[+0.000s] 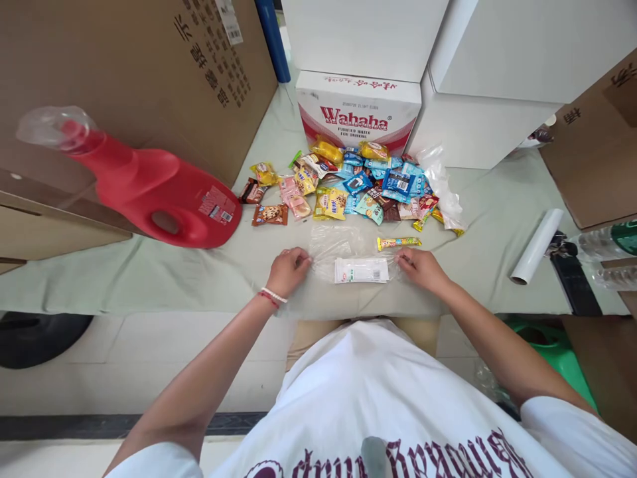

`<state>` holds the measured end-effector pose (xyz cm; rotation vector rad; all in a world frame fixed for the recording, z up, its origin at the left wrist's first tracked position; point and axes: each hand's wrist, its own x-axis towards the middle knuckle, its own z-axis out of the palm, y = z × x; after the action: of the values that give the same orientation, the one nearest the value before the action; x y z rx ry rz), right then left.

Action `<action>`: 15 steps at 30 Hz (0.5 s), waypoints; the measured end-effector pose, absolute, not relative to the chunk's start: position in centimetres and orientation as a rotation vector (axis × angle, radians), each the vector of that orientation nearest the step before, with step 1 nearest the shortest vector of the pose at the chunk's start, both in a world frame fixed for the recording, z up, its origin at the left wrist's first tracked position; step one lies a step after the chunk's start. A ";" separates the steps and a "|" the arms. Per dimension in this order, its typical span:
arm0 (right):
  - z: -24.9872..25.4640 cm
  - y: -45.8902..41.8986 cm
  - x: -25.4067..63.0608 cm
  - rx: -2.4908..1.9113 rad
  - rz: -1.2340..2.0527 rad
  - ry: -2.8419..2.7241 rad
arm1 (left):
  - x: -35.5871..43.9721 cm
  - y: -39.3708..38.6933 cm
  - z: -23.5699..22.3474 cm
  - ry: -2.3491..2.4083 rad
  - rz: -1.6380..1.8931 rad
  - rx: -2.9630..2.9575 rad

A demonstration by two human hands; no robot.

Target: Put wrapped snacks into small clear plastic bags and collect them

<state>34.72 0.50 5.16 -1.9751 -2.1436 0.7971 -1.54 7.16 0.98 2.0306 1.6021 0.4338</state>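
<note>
A clear plastic bag (336, 240) lies flat on the cloth-covered table in front of me. My left hand (289, 271) pinches its left edge, fingers closed. On the other side, my right hand (421, 267) pinches the bag's right edge. A white packet (361, 271) with a barcode and green print lies at the bag's near part; whether it is inside or on top I cannot tell. Just beyond my right hand is a thin yellow snack stick (399, 243). Farther back spreads a pile of wrapped snacks (358, 182) in blue, yellow, pink and brown.
A Wahaba-style water carton (358, 113) stands behind the snacks, beside white boxes (478, 126). At left are a big red bottle (164, 192) and a cardboard box (149, 79). A white roll (537, 247) and plastic bottles (610, 242) are at right. Crumpled clear plastic (442, 189) borders the pile.
</note>
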 end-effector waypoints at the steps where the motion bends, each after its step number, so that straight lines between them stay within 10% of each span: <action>1: 5.4 1.5 34.4 -2.104 0.757 -2.184 | -1.2 7.9 1.0 1.692 0.459 2.032; 9: 9.0 7.4 31.9 -2.108 0.256 -2.312 | -1.7 3.9 4.3 2.096 1.392 2.063; 15: 6.7 12.0 26.5 -1.909 0.472 -2.615 | 5.8 0.6 4.1 1.270 0.410 2.520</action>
<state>26.48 12.03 6.73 -1.9093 -2.6154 0.4725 5.76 0.62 4.08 2.5195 1.2697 0.4104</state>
